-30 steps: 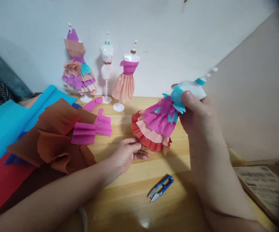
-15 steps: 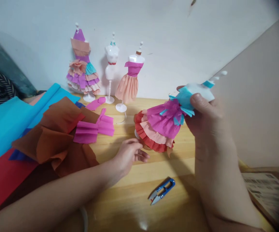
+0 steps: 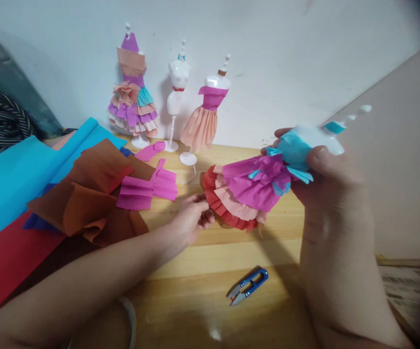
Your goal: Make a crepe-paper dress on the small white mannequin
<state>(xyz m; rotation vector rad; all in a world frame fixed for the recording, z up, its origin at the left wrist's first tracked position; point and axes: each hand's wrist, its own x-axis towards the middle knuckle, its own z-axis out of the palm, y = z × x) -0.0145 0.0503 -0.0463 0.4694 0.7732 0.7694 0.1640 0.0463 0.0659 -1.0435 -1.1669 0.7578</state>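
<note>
My right hand grips the white torso of a small mannequin, tipped nearly flat with its neck pointing right. It wears a paper dress with a turquoise bodice, a magenta skirt, and pink and red ruffles below. My left hand reaches in from the left, its fingers curled at the red hem under the skirt. What those fingers pinch is hidden by the ruffles. Blue thread snips lie on the wooden table below the dress.
Three small mannequins stand against the white wall: one in a layered purple dress, one bare, one in a pink dress. Pleated magenta paper, brown crepe, turquoise and red sheets cover the table's left side.
My right hand has moved right and tipped the mannequin flatter. My left hand has slid up and right, closer under the red hem.
</note>
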